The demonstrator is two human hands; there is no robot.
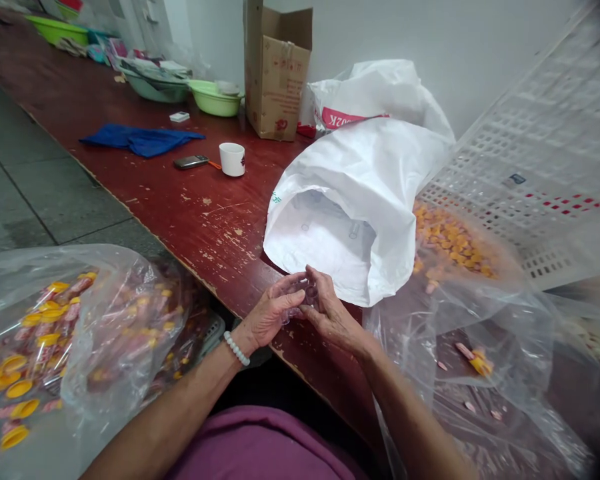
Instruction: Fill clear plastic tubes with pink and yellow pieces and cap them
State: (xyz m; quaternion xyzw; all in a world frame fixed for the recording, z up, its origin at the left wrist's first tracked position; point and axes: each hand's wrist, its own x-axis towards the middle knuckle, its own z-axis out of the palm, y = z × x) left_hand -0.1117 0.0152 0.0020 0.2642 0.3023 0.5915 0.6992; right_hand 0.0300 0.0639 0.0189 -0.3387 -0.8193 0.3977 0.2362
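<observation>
My left hand [279,305], with a pale bead bracelet at the wrist, curls its fingers around some small clear plastic pieces [310,291]. Facing it, my right hand [329,308] cups the same pieces from the other side. Their exact shape is partly hidden by my fingers; they look like short see-through tubes. Just beyond my hands, a large white sack [350,180] lies with its mouth towards me, and a few clear shapes show inside. The red table [215,233] with worn paint lies beneath.
At the left, a clear bag [125,320] holds many yellow-capped tubes. Orange-yellow pieces [455,240] lie at right beside a tilted white basket [530,147]. Further back are a white cup [232,159], a phone [191,162], blue cloth [140,138], a cardboard box [283,87] and basins [214,99].
</observation>
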